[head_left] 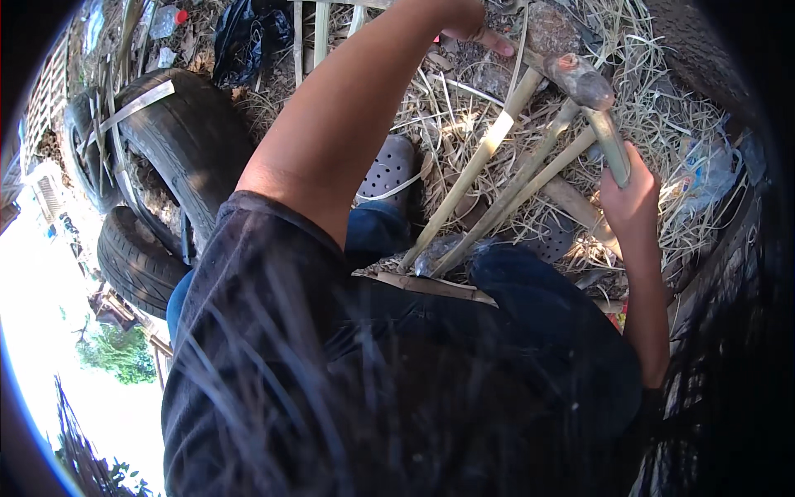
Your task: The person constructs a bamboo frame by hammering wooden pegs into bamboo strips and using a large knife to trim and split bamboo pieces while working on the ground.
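My right hand [631,195] is closed round the handle of a wooden mallet [582,83], its thick rounded head pointing up and left. That head lies over the top of a pale bamboo piece [489,147], which slants down between my legs. My left hand [470,23] is at the top edge with one finger stretched toward the bamboo's upper end. Its other fingers look curled but are mostly hidden, and what they hold cannot be made out. A small red bit shows just below it. Two more bamboo pieces [530,186] lean beside the first, meeting near my knees.
Pale shavings and strips [629,99] litter the ground. A large stone [553,29] lies beyond the mallet. Old tyres [178,137] stand at left, near a black plastic bag [252,41] and a clear bottle with a red cap [166,21]. My grey clog [387,170] is between them and the bamboo.
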Demonstrator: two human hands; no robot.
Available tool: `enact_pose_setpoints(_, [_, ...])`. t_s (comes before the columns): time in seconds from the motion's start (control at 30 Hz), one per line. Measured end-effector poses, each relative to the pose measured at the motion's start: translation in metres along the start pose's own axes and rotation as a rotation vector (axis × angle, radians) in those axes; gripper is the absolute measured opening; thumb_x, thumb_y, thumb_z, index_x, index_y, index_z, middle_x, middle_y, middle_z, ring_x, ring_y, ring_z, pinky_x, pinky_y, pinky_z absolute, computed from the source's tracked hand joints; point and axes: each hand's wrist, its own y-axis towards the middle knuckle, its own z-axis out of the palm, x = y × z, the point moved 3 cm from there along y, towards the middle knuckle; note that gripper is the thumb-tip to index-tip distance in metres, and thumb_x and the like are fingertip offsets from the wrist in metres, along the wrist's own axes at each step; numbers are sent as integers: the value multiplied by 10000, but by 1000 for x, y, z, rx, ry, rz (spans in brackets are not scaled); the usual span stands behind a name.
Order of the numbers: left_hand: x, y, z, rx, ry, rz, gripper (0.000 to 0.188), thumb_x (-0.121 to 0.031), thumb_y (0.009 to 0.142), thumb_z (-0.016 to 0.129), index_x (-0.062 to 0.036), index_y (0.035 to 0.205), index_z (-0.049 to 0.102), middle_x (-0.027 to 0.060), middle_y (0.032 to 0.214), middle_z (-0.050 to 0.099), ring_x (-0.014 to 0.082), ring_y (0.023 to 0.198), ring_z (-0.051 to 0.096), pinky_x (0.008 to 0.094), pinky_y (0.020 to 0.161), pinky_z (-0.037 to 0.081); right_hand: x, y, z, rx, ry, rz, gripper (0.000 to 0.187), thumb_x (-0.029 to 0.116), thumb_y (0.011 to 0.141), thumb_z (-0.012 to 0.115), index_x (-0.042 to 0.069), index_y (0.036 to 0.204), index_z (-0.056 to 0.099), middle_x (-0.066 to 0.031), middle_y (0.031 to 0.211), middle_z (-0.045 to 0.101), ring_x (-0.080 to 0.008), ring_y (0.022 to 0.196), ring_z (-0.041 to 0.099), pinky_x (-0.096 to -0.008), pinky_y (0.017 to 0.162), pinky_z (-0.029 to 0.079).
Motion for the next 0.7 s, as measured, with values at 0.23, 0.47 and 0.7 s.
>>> enact_pose_setpoints(0.23, [7,21,14,-22,63,44,753,-653,806,596,24,1133,635,211,1076,661,362,967,633,453,823,496,-11,4,5,43,14,-72,342,63,782,589,-16,1114,610,-286,791,627,-444,768,627,-481,667,490])
enact_pose_setpoints(0.47, [70,76,44,-188,281,138,700,-607,845,594,18,1159,632,210,1024,673,345,938,646,463,810,492,10,28,-7,74,-53,-72,273,82,796,580,-27,1044,612,-278,790,626,-422,804,637,-429,678,502])
enact_pose_setpoints(0.7, [0,-3,-12,55,-88,-39,756,-679,810,572,28,1063,659,205,972,677,327,875,657,469,760,509,12,20,-4,138,-197,-55,273,38,756,581,-11,1023,608,-277,788,619,-437,767,624,-456,658,492])
